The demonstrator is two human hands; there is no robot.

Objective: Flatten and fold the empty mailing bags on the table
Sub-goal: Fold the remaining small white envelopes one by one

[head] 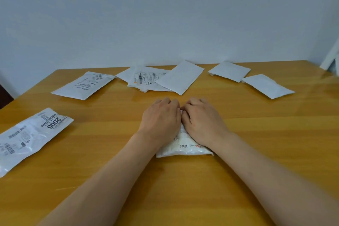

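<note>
A small white mailing bag with printed text lies on the wooden table at the centre. Only its near part shows between and below my wrists. My left hand and my right hand lie side by side on top of it, palms down. The fingers of both hands curl over the bag's far edge, and their tips are hidden.
Several other white mailing bags lie around: a glossy labelled one at the near left, one at the far left, an overlapping pile with a plain bag behind my hands, and two at the far right. A wall stands behind the table.
</note>
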